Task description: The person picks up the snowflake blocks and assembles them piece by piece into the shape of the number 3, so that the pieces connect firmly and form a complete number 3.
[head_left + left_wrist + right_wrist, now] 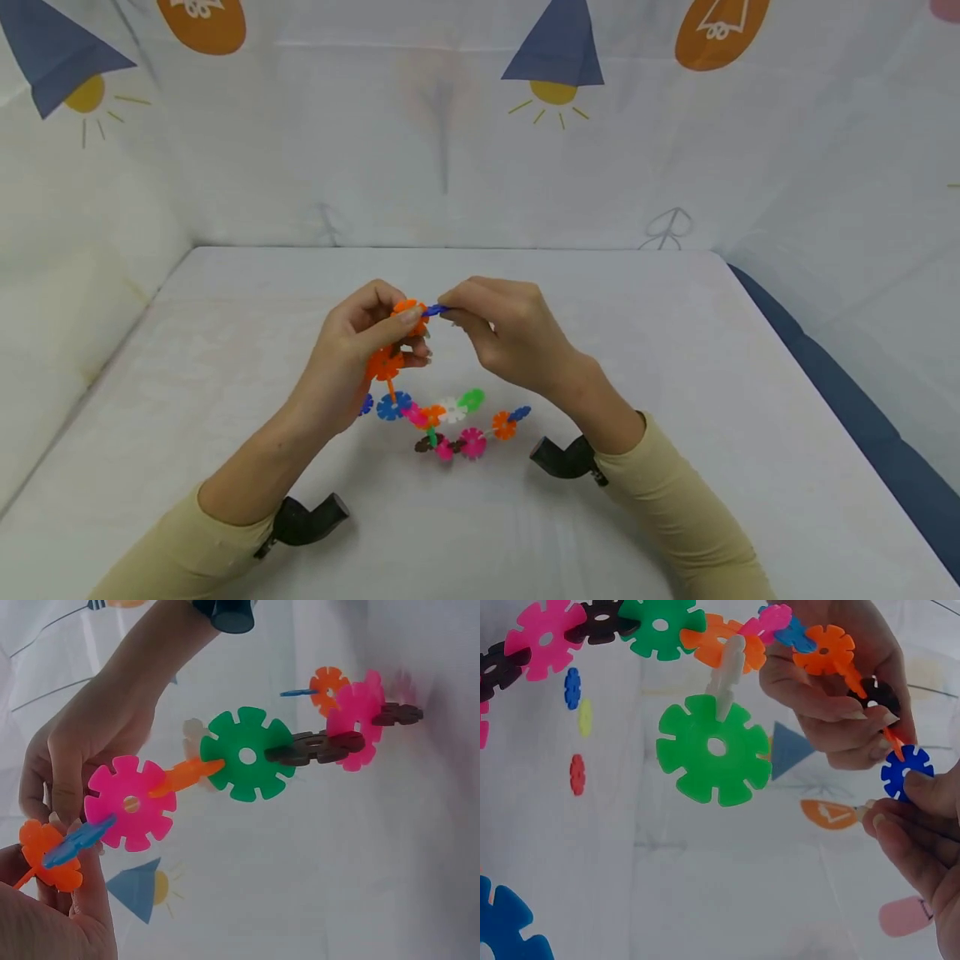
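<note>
In the head view my left hand (337,358) holds an orange snowflake disc (408,315) between thumb and fingers. A chain of interlocked notched discs hangs from this hand. My right hand (517,333) pinches a blue snowflake disc (437,310), which meets the orange one edge-on. In the right wrist view, the blue disc (906,771) is between the right thumb and fingers, touching an orange disc (892,741). A black disc (874,696) lies against the left fingers. Pink (131,804) and green discs (247,754) show along the chain in the left wrist view.
The chain's lower part, with a pink disc (472,443) and an orange disc (504,425), hangs over the white table (637,533). Separate blue (572,688), yellow (586,718) and red discs (577,775) appear in the right wrist view. A printed white curtain (360,150) stands behind.
</note>
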`<state>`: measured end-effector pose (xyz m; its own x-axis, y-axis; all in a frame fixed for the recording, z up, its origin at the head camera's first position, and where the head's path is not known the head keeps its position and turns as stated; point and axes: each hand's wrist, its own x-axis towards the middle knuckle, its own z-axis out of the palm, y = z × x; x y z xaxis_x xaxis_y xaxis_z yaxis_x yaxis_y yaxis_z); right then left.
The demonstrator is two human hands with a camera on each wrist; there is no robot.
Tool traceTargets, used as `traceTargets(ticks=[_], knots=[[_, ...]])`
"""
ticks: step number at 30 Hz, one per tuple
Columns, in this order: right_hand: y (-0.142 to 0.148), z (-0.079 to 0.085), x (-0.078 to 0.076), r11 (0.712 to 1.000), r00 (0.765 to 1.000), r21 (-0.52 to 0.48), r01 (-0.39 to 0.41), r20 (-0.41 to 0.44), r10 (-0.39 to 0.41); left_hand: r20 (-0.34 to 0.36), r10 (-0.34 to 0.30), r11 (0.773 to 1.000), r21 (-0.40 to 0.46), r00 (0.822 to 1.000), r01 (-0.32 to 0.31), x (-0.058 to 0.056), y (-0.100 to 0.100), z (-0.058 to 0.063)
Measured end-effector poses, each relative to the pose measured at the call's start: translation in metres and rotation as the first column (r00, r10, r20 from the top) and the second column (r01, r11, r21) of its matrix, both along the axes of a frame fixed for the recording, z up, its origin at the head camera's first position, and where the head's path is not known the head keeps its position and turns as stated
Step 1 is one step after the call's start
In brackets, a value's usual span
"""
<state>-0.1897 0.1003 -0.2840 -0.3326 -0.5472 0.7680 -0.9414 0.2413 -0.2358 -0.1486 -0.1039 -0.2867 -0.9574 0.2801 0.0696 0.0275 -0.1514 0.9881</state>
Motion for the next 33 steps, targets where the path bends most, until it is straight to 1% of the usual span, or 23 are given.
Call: traceTargets(ticks=[6, 9, 11, 14, 17, 20, 23, 25, 26, 30, 32, 33], knots=[[-0.001, 0.001, -0.001, 1.000, 0.998, -0.009, -0.023, 0.050, 0.024, 0.005, -0.008, 0.995, -0.101, 1.000, 0.008, -0.001, -0.005, 0.005], [0.000, 0.000, -0.002, 0.998, 0.993, -0.031, -0.057, 0.097, 0.060, -0.009, -0.024, 0.991, -0.133, 1.000, 0.023, -0.002, -0.008, 0.008], [0.000, 0.000, -0.004, 0.996, 0.987, -0.048, -0.079, 0.136, 0.085, -0.021, -0.036, 0.989, -0.141, 0.999, 0.033, -0.002, -0.010, 0.010], [0.003, 0.001, -0.008, 0.994, 0.974, -0.064, -0.088, 0.203, 0.099, -0.027, -0.057, 0.987, -0.153, 0.998, 0.052, -0.001, -0.014, 0.013], [0.005, -0.002, -0.013, 0.997, 0.960, -0.051, -0.066, 0.268, 0.077, -0.018, -0.090, 0.984, -0.156, 0.996, 0.086, 0.000, -0.017, 0.016], [0.005, -0.007, -0.019, 0.999, 0.944, -0.016, -0.048, 0.327, 0.051, -0.015, -0.120, 0.981, -0.154, 0.993, 0.117, 0.002, -0.018, 0.018], [0.004, -0.013, -0.025, 0.999, 0.921, 0.039, -0.037, 0.389, 0.019, -0.017, -0.141, 0.980, -0.141, 0.990, 0.137, 0.004, -0.018, 0.019], [0.003, -0.016, -0.028, 0.995, 0.897, 0.095, -0.033, 0.441, -0.012, -0.019, -0.150, 0.980, -0.133, 0.989, 0.146, 0.005, -0.019, 0.020], [0.002, -0.017, -0.029, 0.992, 0.881, 0.125, -0.036, 0.473, -0.027, -0.020, -0.154, 0.980, -0.130, 0.988, 0.150, 0.005, -0.019, 0.021], [-0.004, -0.026, -0.037, 0.964, 0.823, 0.259, -0.061, 0.559, -0.099, -0.019, -0.176, 0.978, -0.116, 0.984, 0.173, 0.007, -0.020, 0.022], [-0.009, -0.033, -0.042, 0.947, 0.806, 0.309, -0.093, 0.581, -0.110, -0.021, -0.188, 0.976, -0.116, 0.982, 0.184, 0.008, -0.020, 0.022], [-0.012, -0.038, -0.044, 0.937, 0.806, 0.330, -0.110, 0.582, -0.110, -0.020, -0.194, 0.975, -0.114, 0.981, 0.190, 0.008, -0.020, 0.023]])
